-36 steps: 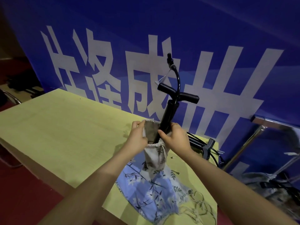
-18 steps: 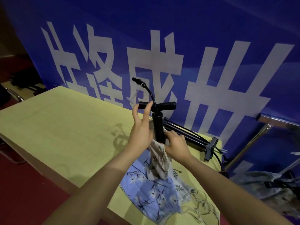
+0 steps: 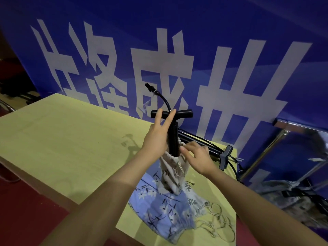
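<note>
A black hand pump (image 3: pixel 173 139) stands upright on the table, its lower end inside a beige floral drawstring bag (image 3: pixel 170 176). Its T-handle (image 3: pixel 184 114) and curved hose (image 3: pixel 164 98) stick out above. My left hand (image 3: pixel 157 137) lies against the left side of the barrel, with two straight fingers spread up to the handle. My right hand (image 3: pixel 197 157) pinches the bag's gathered mouth on the right of the barrel.
The yellow wooden table (image 3: pixel 62 139) carries a blue floral cloth bag (image 3: pixel 159 213) with loose cords (image 3: pixel 220 226) near its front right corner. A second black pump (image 3: pixel 213 150) lies behind my hands. A blue banner (image 3: pixel 239 68) fills the back. A chrome frame (image 3: pixel 266 153) stands at right.
My left hand has left the bag's mouth and moved up the barrel with fingers straightened. The pump has come upright. My right hand stays at the bag's mouth.
</note>
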Tool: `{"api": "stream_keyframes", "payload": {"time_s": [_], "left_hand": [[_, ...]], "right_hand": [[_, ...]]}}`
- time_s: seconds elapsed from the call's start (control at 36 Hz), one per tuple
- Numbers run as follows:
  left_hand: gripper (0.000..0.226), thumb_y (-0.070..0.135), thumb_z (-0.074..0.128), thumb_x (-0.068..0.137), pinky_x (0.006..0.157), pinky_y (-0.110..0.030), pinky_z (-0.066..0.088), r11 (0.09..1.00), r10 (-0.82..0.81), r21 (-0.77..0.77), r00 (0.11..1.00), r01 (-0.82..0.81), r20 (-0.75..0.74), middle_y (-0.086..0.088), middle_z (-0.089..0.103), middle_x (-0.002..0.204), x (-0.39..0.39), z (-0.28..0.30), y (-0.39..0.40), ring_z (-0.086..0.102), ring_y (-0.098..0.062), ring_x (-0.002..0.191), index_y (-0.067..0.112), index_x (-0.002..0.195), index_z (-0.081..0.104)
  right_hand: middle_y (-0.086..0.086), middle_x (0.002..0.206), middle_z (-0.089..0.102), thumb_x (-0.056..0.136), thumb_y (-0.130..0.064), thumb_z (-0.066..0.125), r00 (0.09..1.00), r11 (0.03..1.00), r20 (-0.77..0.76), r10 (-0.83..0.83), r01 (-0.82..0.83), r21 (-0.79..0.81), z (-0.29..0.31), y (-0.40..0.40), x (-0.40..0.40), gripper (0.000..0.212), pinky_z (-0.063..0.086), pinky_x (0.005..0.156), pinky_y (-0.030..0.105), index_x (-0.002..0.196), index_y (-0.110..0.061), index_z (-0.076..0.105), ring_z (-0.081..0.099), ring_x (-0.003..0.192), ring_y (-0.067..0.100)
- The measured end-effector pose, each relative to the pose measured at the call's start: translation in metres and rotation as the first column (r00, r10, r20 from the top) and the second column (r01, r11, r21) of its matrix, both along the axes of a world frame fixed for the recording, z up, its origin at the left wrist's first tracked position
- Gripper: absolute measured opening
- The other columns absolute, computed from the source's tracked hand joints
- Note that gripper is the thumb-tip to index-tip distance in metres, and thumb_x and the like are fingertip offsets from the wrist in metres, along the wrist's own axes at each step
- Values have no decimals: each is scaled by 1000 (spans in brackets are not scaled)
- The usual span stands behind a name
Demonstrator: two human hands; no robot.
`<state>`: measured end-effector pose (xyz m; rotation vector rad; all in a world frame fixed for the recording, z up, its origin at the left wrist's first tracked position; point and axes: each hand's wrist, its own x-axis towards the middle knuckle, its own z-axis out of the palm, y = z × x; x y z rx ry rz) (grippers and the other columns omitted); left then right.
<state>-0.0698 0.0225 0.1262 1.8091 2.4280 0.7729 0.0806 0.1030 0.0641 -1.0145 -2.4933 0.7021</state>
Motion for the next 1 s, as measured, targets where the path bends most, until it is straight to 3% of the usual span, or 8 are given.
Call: {"api": "stream_keyframes", "payload": {"time_s": [0.14, 0.39, 0.47, 0.56, 0.64, 0.75, 0.86, 1.0], "left_hand": [[112, -17, 55, 74, 59, -28, 38, 999, 39, -13, 998, -40, -39, -6, -12, 157, 3, -2, 0, 49, -25, 87, 40, 148, -7], [111, -15, 56, 74, 59, -29, 41, 999, 26, -22, 993, -29, -118, -7, -12, 157, 14, 2, -5, 50, -24, 84, 36, 149, -8], [111, -15, 56, 74, 60, -28, 41, 999, 24, -29, 992, -28, -122, -7, -13, 157, 20, 4, -5, 48, -23, 86, 36, 149, -8], [112, -16, 55, 73, 58, -27, 38, 999, 20, -31, 992, -24, -122, -7, -13, 158, 23, 6, -5, 45, -21, 81, 37, 149, -8], [113, -17, 55, 72, 56, -26, 36, 999, 25, -35, 990, -30, -136, -6, -13, 158, 24, 5, -6, 46, -21, 79, 37, 149, -9], [112, -11, 58, 72, 58, -29, 39, 999, 16, -42, 983, -24, -182, -5, -11, 158, 19, 3, -8, 50, -26, 94, 37, 149, -9], [101, 15, 62, 77, 92, -37, 37, 996, 41, -66, 953, -64, -302, -7, -1, 157, 15, 6, -9, 36, -34, 119, 35, 149, -6], [77, 32, 51, 84, 103, -45, 27, 996, 54, -40, 900, -79, -432, -5, 18, 151, 20, 17, -10, 24, -38, 131, 32, 149, 9]], "right_hand": [[-11, 106, 39, 63, -90, 33, 998, 985, 23, 53, -56, 165, 0, -4, 5, 71, 19, 89, 30, 89, -31, 61, 33, 104, 12], [-4, 109, 38, 54, -91, 43, 978, 924, 195, 76, -143, 356, -5, -23, 4, 83, 15, 83, 32, 100, -23, 50, 33, 97, 18], [-3, 103, 41, 62, -79, 52, 982, 875, 181, 58, -137, 464, -10, -29, 4, 67, 17, 81, 34, 95, -20, 49, 33, 89, 18], [1, 93, 50, 71, -45, 48, 987, 836, 148, 68, -137, 531, -15, -36, 3, 29, 20, 78, 34, 84, -19, 53, 35, 84, 20], [-1, 85, 55, 71, -24, 57, 982, 843, 159, 106, -174, 510, -16, -33, 8, 9, 21, 74, 33, 79, -21, 60, 40, 81, 20], [7, 99, 62, 87, -20, 47, 979, 936, 171, 113, -163, 313, 3, -27, 22, 29, 40, 75, 37, 103, -9, 68, 59, 90, 28], [7, 103, 64, 94, -16, 50, 975, 958, 206, 81, -133, 254, 16, -17, 31, 25, 51, 77, 41, 109, -8, 67, 62, 93, 26], [14, 97, 72, 89, -2, 49, 964, 986, 244, 108, -136, 99, 39, -10, 32, 29, 53, 75, 44, 109, -5, 69, 65, 80, 27]]}}
